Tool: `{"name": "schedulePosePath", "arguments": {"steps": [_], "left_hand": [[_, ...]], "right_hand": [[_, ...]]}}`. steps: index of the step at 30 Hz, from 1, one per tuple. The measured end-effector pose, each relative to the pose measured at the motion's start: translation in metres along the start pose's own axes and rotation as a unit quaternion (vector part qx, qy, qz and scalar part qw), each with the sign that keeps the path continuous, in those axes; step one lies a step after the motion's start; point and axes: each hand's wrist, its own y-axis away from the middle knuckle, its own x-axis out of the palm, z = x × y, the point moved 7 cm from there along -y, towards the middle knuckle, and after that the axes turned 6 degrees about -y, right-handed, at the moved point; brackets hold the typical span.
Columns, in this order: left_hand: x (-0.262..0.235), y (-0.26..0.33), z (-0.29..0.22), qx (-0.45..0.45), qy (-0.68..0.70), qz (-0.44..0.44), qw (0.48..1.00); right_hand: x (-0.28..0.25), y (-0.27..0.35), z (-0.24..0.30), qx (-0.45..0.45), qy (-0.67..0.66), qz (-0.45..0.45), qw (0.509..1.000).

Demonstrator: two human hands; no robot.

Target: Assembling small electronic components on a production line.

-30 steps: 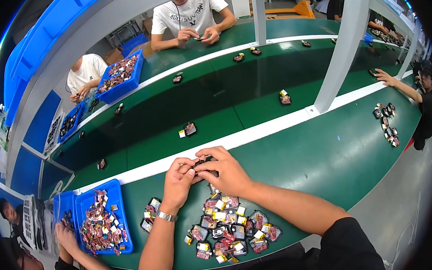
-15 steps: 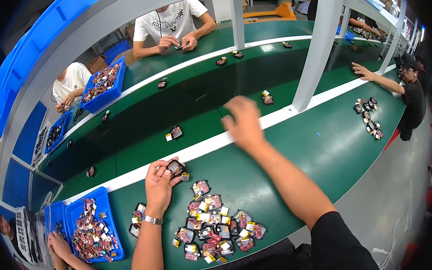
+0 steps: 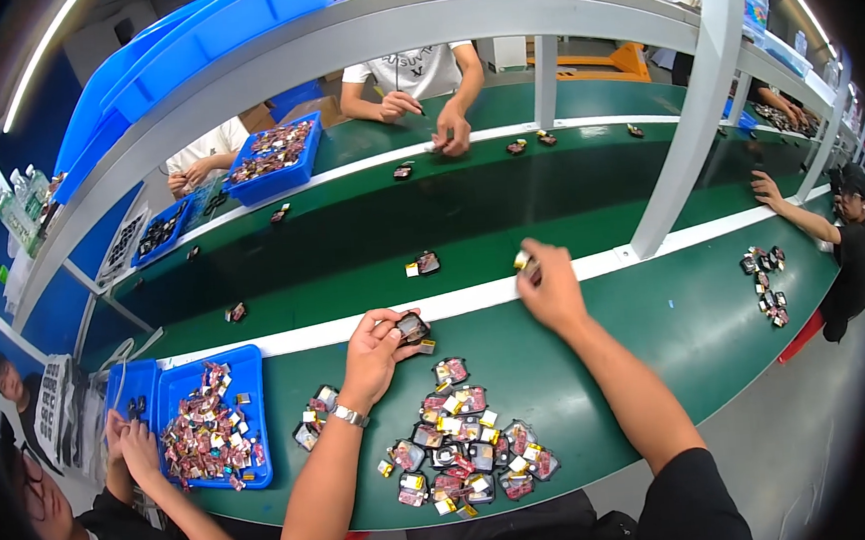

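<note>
My left hand, with a metal watch band at its wrist, is closed round a small black casing; a little silver-and-yellow battery hangs from its side. Over the white rail at the belt's near edge, my right hand is closed on a second small casing, of which mainly the battery shows past the fingers. On the green bench before me lies a pile of similar open casings with red circuit boards and batteries. A smaller group of casings sits beside my left forearm.
A blue bin of loose circuit boards stands at left, near a co-worker's hands. Several casings ride the dark green belt. A grey post rises at right. Other people work across the belt and at far right.
My right hand has drawn back from over the belt toward me and closed on a casing. My left hand still holds its casing. The whole view has shifted.
</note>
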Motion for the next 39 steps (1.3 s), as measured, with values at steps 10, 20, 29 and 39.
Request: {"name": "schedulePosePath", "arguments": {"steps": [10,20,29,39], "left_hand": [[0.003,-0.002,0.005,-0.007,0.033,-0.002,0.999],[0.007,-0.001,0.005,-0.013,0.029,0.003,0.999],[0.008,0.001,0.001,-0.03,-0.018,-0.021,0.999],[0.007,0.001,0.004,-0.037,-0.023,-0.026,0.999]], "right_hand": [[0.041,0.019,0.143,-0.178,-0.133,0.097,0.97],[0.08,0.027,0.132,-0.144,-0.191,0.13,0.962],[0.073,0.02,0.128,-0.116,-0.203,0.111,0.966],[0.075,0.024,0.133,-0.138,-0.173,0.09,0.971]]}}
